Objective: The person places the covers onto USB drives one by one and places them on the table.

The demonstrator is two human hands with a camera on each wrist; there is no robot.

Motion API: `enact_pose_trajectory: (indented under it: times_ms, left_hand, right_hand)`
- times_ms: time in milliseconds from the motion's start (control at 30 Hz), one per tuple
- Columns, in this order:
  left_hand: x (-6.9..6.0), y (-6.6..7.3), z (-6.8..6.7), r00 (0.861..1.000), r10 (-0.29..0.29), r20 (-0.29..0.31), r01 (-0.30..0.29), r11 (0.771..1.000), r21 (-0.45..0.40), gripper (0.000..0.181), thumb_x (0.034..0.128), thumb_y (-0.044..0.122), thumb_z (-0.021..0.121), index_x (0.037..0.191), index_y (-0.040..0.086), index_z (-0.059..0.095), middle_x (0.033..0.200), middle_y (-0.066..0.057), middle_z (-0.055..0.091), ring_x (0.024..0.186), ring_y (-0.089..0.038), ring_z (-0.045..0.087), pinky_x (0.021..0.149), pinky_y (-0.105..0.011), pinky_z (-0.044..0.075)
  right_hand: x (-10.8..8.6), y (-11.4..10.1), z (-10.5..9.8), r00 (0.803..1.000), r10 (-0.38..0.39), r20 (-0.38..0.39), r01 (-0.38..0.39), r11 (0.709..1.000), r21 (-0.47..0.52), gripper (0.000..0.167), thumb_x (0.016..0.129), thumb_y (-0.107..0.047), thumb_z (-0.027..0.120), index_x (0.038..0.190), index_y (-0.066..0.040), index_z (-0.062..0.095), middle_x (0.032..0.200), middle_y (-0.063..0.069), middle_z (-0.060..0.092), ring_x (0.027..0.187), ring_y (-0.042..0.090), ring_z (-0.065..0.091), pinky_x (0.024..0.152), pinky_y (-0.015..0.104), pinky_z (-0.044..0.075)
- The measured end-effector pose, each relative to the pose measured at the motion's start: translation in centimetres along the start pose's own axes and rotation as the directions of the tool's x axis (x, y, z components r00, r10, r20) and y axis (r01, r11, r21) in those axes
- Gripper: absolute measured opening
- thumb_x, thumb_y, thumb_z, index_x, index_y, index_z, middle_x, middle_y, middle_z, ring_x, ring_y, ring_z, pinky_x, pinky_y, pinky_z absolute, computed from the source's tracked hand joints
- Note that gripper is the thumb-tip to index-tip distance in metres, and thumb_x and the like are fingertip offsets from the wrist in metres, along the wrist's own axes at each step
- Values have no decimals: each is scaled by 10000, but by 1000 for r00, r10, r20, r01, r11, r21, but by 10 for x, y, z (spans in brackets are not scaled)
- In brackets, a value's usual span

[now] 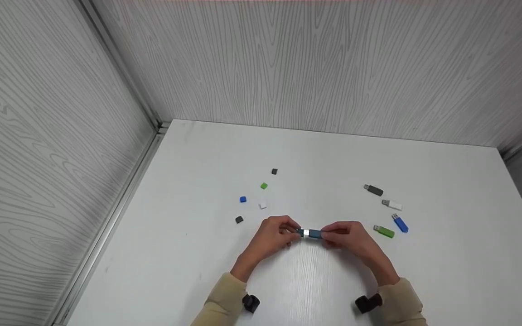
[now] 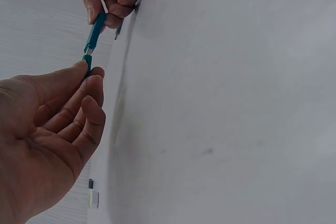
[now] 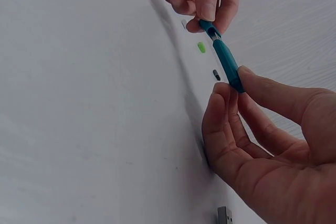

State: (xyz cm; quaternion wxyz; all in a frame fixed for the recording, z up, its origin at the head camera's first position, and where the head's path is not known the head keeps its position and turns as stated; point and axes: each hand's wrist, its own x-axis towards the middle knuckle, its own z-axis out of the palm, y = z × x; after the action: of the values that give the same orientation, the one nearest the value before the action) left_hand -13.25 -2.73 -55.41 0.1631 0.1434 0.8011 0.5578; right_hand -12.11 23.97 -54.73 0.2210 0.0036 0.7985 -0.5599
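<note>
Pinches teal USB stick (image 1: 316, 234) by its rear end in right hand (image 1: 354, 237), lower centre of head frame. Points metal plug (image 1: 306, 233) frame-left, long axis near level. Pinches teal cap (image 1: 301, 232) in left hand (image 1: 272, 236), lined up with plug. Beyond, frame right, shows green stick (image 1: 385, 232), blue stick (image 1: 401, 224), white stick (image 1: 394, 205), dark stick (image 1: 374, 190); left of centre, white cap (image 1: 263, 206), blue cap (image 1: 243, 199), green cap (image 1: 264, 185).

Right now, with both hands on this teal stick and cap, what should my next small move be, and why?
I'd probably ease the teal cap straight onto the teal stick: their colours match, the metal connector shows between them, and your left hand pinches the cap while your right hand pinches the stick.
</note>
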Motion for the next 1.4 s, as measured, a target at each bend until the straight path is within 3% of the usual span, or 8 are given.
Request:
enact_pose_trajectory:
  times_ms: [800, 1400]
  left_hand:
    - [3, 0, 5, 999, 35, 8, -35, 999, -4, 159, 962, 124, 760, 1120, 110, 776, 1039, -50, 798, 770, -152, 702, 671, -191, 541]
    - [5, -2, 6, 999, 41, -33, -43, 999, -34, 156, 944, 105, 773, 1094, 82, 806, 978, -78, 806, 681, -181, 683, 618, -193, 522]
  right_hand:
    - [-3, -2, 6, 999, -40, 26, 39, 999, 35, 341, 1003, -238, 738, 1210, 32, 740, 1028, 124, 789, 838, 120, 718, 795, 239, 603]
    - [0, -2, 12, 1000, -31, 2, 31, 995, 96, 333, 988, -186, 754, 1198, 71, 737, 1003, 94, 793, 801, 87, 735, 790, 220, 612]
